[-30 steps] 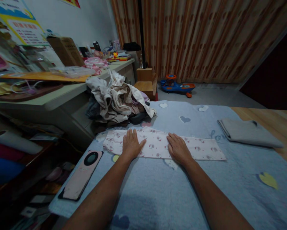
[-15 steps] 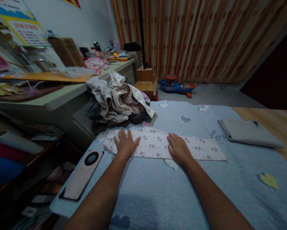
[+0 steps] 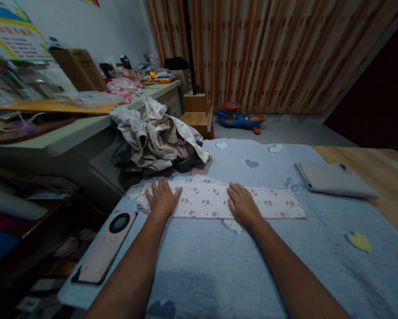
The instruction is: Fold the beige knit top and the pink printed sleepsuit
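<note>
One printed cloth lies flat and crosswise on a blue blanket, its far edge just beside a clothes pile at 11 o'clock. Open blanket runs past its right end toward 3 o'clock. Left hand and right hand rest palm-down on the cloth, both open, fingers flat, gripping nothing. One phone lies at 8 o'clock; one folded grey cloth at 2 o'clock.
</note>
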Demonstrator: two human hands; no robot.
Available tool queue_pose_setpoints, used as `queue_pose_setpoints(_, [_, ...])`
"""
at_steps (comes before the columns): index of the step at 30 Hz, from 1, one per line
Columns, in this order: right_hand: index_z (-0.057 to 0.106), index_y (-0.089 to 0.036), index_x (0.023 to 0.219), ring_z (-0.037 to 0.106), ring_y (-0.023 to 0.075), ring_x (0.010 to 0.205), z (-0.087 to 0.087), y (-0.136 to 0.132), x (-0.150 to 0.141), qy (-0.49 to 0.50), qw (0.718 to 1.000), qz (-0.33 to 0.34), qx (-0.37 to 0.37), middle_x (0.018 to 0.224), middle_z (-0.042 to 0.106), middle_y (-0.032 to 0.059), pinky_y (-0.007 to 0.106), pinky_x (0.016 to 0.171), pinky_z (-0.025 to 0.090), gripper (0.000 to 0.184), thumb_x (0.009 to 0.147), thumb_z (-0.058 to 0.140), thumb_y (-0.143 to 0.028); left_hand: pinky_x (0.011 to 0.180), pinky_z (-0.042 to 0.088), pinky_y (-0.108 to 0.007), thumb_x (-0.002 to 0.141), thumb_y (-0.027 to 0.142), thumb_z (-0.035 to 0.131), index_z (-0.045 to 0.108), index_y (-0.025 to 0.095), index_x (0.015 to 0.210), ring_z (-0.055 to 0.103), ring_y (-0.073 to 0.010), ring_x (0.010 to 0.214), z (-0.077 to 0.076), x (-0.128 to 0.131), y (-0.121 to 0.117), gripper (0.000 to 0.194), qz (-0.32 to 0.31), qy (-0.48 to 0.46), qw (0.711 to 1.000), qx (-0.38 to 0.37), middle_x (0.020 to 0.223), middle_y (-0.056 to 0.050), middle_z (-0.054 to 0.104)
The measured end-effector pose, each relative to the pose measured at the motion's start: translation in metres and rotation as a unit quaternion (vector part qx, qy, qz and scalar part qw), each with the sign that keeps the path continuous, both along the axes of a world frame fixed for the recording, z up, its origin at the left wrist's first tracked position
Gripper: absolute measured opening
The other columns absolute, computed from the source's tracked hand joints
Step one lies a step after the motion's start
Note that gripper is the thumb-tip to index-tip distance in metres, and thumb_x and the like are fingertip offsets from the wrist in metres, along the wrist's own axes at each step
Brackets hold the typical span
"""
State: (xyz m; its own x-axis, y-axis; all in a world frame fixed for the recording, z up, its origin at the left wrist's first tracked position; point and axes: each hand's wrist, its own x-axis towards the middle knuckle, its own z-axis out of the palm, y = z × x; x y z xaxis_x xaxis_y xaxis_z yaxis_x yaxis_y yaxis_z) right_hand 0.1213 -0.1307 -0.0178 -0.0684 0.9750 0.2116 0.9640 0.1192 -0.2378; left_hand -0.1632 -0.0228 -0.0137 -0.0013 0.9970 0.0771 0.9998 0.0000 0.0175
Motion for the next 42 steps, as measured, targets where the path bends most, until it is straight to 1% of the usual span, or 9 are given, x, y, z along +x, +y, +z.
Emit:
queue_pose_setpoints(4, [0.059,-0.015,0.130,0.031,0.0286,0.144,0.001,-0.002,0.000,0.004,1.000,0.012,0.016,0.153,0.042,0.0138,0.049,0.117,0.027,0.042,0.089,0.048,-0.018,0.113,0.011,-0.072,0.091,0.069,0.024,0.036,0.014,0.152,0.008,-0.0427,0.150,-0.004,-0.005,0.006,0.082,0.020,-0.008,0.999,-0.027,0.162,-0.019,0.024])
queue_pose_setpoints(9, [0.051,-0.014,0.140,0.036,0.0230,0.143,-0.002,-0.003,-0.001,0.005,0.999,0.015,-0.029,0.152,0.044,0.0139,0.046,0.119,0.024,0.047,0.093,0.042,-0.019,0.111,0.011,-0.073,0.092,0.066,0.031,0.035,0.016,0.152,0.011,-0.0455,0.149,0.002,0.004,-0.001,0.079,0.012,-0.009,1.000,-0.007,0.161,-0.021,0.025])
queue_pose_setpoints(14, [0.043,-0.013,0.147,0.027,0.0251,0.147,-0.002,-0.002,-0.004,-0.007,0.998,0.008,-0.057,0.158,0.035,0.0118,0.046,0.120,0.019,0.053,0.097,0.042,-0.030,0.121,0.010,-0.057,0.096,0.048,0.039,0.032,0.015,0.153,0.013,-0.0319,0.152,0.009,0.033,-0.019,0.066,-0.184,-0.018,0.981,0.065,0.162,-0.014,0.026])
queue_pose_setpoints(17, [0.040,-0.013,0.149,0.024,0.0275,0.148,0.002,-0.004,-0.007,-0.015,0.998,0.003,-0.066,0.160,0.032,0.0113,0.048,0.120,0.019,0.056,0.098,0.041,-0.036,0.122,0.016,-0.046,0.097,0.046,0.040,0.036,0.017,0.151,0.019,-0.0256,0.151,0.005,0.049,-0.026,0.061,-0.311,-0.041,0.949,0.023,0.162,-0.011,0.029])
queue_pose_setpoints(19, [0.040,-0.013,0.149,0.023,0.0284,0.149,0.004,-0.005,-0.009,-0.018,0.997,0.000,-0.069,0.160,0.031,0.0112,0.049,0.120,0.018,0.057,0.098,0.040,-0.039,0.121,0.021,-0.045,0.098,0.047,0.040,0.039,0.019,0.150,0.024,-0.0249,0.149,0.002,0.055,-0.029,0.059,-0.348,-0.050,0.936,-0.015,0.160,-0.010,0.033])
queue_pose_setpoints(26, [0.042,-0.014,0.148,0.025,0.0259,0.148,0.005,-0.007,-0.008,0.007,0.998,0.004,-0.056,0.158,0.034,0.0130,0.048,0.120,0.018,0.056,0.097,0.043,-0.039,0.118,0.025,-0.051,0.097,0.044,0.041,0.041,0.021,0.149,0.023,-0.0305,0.149,0.010,0.063,-0.034,0.057,-0.317,-0.028,0.946,-0.060,0.160,-0.010,0.033])
queue_pose_setpoints(31, [0.051,-0.013,0.140,0.036,0.0231,0.142,-0.009,-0.002,0.001,0.047,0.999,0.012,-0.005,0.151,0.045,0.0151,0.045,0.117,0.028,0.046,0.096,0.040,-0.022,0.118,0.028,-0.046,0.095,0.022,0.041,0.049,0.012,0.141,0.035,-0.0286,0.144,0.024,0.096,-0.037,0.048,-0.353,-0.032,0.934,-0.047,0.154,-0.016,0.041])
queue_pose_setpoints(36, [0.061,-0.015,0.125,0.050,0.0203,0.126,-0.011,0.003,0.007,0.101,0.993,0.020,0.050,0.132,0.061,0.0126,0.038,0.111,0.037,0.037,0.094,0.041,-0.015,0.118,0.030,-0.037,0.096,0.020,0.037,0.043,0.012,0.145,0.037,-0.0195,0.143,0.008,0.129,-0.045,0.050,-0.432,-0.115,0.894,-0.031,0.155,-0.012,0.042])
queue_pose_setpoints(42, [0.066,-0.018,0.110,0.052,0.0244,0.109,0.007,-0.001,0.008,0.035,0.996,-0.076,0.035,0.116,0.062,0.0109,0.037,0.098,0.041,0.025,0.093,0.047,-0.018,0.119,0.026,-0.044,0.097,0.041,0.044,0.042,0.017,0.146,0.030,-0.0252,0.147,-0.001,0.135,-0.057,0.055,-0.427,-0.104,0.898,-0.018,0.156,-0.011,0.039])
